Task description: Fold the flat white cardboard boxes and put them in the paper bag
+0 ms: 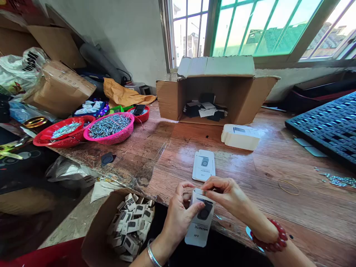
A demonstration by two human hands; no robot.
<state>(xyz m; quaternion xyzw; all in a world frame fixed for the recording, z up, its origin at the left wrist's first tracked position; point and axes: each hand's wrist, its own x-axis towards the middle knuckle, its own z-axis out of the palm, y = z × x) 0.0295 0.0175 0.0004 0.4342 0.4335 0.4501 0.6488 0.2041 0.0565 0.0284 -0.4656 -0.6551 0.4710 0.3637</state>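
My left hand (pixel 182 209) is closed around a small white printed carton (pixel 198 226), its thumb lying across the printed front. The carton stands tilted over the table's front edge and bears a dark device picture and the word MAGNETIC. At the carton's top end, my right hand (pixel 222 189) pinches a flap between thumb and fingers. Just beyond my hands lies a flat white carton (pixel 204 165) with the same print. Farther back, a stack of flat cartons (pixel 240 137) rests on the wood-patterned table.
An open cardboard box (pixel 167 100) holding dark and white pieces stands by the window. Below left, another box (pixel 96 226) contains several small cartons. A pink basket (pixel 111 139) of metal parts and a red basket (pixel 46 140) sit left. A black slotted tray (pixel 328 122) lies right.
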